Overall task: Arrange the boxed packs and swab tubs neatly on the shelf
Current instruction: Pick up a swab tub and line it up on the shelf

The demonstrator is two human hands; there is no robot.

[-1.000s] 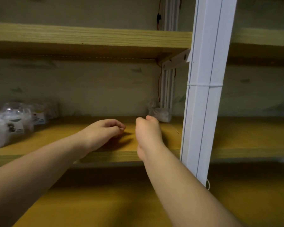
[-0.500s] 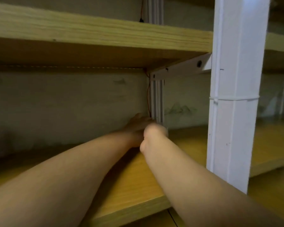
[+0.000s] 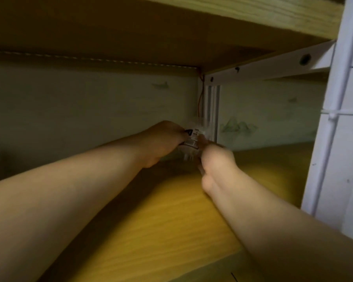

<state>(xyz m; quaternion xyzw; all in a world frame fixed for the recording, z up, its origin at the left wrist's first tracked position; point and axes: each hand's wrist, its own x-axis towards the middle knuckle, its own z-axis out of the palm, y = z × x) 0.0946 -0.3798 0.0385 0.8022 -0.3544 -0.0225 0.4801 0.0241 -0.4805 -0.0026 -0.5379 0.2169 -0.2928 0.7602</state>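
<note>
Deep on the yellow wooden shelf, at twelve o'clock by the back wall, a small clear plastic swab tub is gripped between left hand and right hand, fingers curled around it. Best drawn forward level, both hands steady.

My wooden shelf carries one small pack at its back, beside the rear white post.

Count from my remote view: two hands, left hand and right hand. One small labelled pack, blurred, held between them. Two wooden shelf boards: lower shelf, upper shelf. One white post.
</note>
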